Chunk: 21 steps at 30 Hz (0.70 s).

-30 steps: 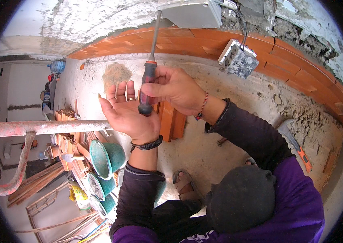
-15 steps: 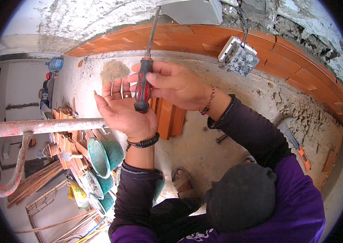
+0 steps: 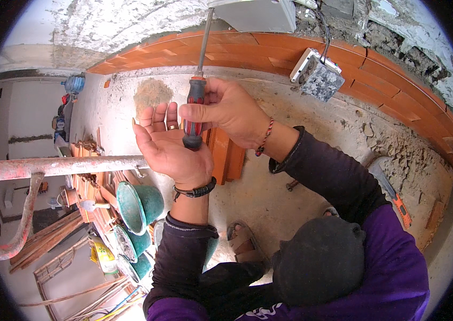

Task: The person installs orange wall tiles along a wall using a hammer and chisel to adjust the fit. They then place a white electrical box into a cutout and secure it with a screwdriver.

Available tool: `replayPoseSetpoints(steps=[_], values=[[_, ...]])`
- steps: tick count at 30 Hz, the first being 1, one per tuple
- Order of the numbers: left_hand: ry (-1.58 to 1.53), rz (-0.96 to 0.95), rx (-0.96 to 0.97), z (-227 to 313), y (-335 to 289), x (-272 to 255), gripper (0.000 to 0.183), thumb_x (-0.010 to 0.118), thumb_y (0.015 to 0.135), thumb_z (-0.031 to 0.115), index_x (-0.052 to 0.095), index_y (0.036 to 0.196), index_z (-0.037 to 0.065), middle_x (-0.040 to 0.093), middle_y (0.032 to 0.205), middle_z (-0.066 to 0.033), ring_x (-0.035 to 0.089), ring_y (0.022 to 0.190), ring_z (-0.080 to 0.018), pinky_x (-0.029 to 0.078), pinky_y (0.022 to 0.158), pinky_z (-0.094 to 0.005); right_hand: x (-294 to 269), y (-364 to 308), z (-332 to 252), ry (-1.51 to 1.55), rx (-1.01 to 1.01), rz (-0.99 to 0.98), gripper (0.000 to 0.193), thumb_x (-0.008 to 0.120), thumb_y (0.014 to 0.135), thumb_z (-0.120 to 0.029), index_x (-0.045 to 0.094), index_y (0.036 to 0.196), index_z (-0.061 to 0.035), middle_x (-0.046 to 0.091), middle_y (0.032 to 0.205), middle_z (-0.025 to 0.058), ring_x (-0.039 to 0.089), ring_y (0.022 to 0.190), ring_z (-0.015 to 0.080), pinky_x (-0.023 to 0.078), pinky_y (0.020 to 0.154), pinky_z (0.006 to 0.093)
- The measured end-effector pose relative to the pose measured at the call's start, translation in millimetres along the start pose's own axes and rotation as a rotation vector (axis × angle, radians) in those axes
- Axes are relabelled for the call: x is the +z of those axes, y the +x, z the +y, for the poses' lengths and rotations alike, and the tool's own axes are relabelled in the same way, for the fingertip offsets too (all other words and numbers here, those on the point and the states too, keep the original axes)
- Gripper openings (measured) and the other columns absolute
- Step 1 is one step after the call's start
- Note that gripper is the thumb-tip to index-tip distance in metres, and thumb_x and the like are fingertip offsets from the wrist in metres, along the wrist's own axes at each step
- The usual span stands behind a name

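A screwdriver (image 3: 196,104) with a black and red handle stands almost upright in the picture. Its long metal shaft points up toward the underside of a light grey box (image 3: 253,16) on the wall, where the tip meets the lower edge or passes near it. The fingers of my right hand (image 3: 234,115) are closed round the handle, with the thumb laid across it. Below the handle's butt end lies the palm of my left hand (image 3: 175,152), turned up with its fingers stretched and apart. Whether the palm touches the butt, I cannot tell.
A speckled, mortar-stained box (image 3: 321,80) hangs by a cable before the orange brick row (image 3: 387,93). A hammer with an orange grip (image 3: 397,206) lies at the right. Green buckets (image 3: 149,206) and a painted metal pipe (image 3: 77,167) are at the left. Bricks (image 3: 226,155) lie beneath my hands.
My right hand has changed its grip: its thumb now lies across the handle and the fingers curl behind. The screwdriver and both hands have shifted slightly to the right.
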<state>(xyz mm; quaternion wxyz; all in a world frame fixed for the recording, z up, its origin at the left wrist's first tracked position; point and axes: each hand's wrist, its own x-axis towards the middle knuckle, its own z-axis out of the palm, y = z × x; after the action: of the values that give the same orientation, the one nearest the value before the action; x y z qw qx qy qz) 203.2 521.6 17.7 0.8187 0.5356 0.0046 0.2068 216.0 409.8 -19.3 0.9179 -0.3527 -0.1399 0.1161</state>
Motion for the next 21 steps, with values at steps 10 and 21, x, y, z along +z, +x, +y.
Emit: replayPoseSetpoints(steps=[10, 21], values=[[-0.007, 0.02, -0.016, -2, -3, 2, 0.046, 0.044, 0.093, 0.047, 0.046, 0.108, 0.004, 0.056, 0.095, -0.0112, 0.056, 0.091, -0.0234, 0.046, 0.086, -0.0379, 0, 3, 10, -0.11, -0.022, 0.067, 0.028, 0.068, 0.087, -0.015, 0.055, 0.109, -0.0022, 0.063, 0.106, 0.0097, 0.061, 0.097, 0.0156, 0.05, 0.084, 0.0318], [-0.04, 0.056, -0.05, 0, -1, 2, 0.045, 0.046, 0.092, 0.046, 0.046, 0.108, 0.004, 0.056, 0.095, -0.0115, 0.055, 0.09, -0.0231, 0.045, 0.085, -0.037, 2, -2, 3, 0.102, 0.019, -0.065, 0.027, 0.064, 0.09, -0.015, 0.055, 0.11, -0.0011, 0.064, 0.103, 0.0085, 0.062, 0.094, 0.0156, 0.051, 0.083, 0.0309]])
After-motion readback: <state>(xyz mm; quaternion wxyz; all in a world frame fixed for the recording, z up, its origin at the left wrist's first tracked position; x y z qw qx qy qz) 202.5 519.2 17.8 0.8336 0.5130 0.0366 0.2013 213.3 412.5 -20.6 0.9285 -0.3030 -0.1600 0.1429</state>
